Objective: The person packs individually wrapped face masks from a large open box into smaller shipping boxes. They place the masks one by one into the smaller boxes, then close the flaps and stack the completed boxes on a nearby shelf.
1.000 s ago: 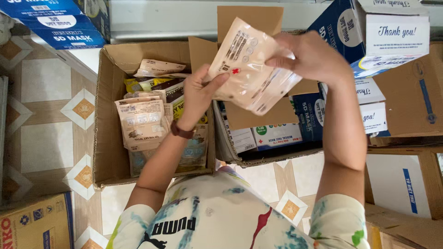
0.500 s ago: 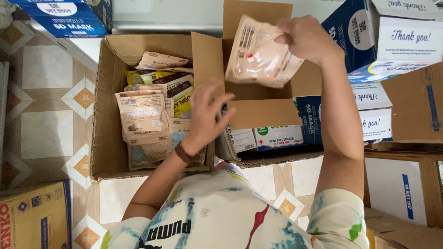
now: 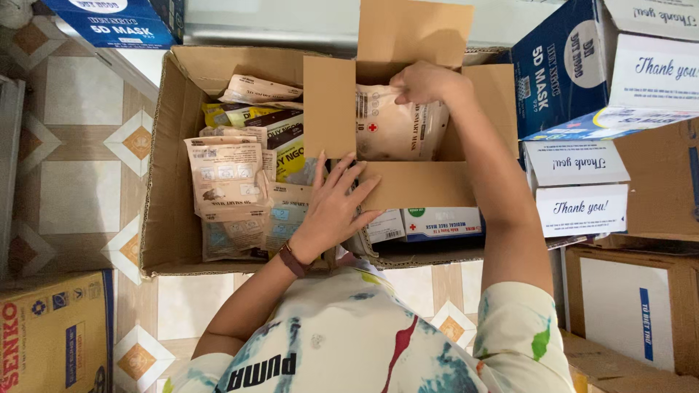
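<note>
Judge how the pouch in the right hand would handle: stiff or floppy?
Likely floppy: the pouch creases under the right hand. Probably light, since that hand alone grips it at one top corner. Its glossy film may be slippery.

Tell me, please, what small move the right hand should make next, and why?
Probably release the pale packet and draw back. The right hand holds it inside the small open box, where it looks nearly settled, while the left hand steadies the box's front flap.

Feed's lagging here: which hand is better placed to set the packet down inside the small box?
Right. The right hand already grips the packet inside the small box; the left hand lies flat on its front wall, probably steadying it.
</note>
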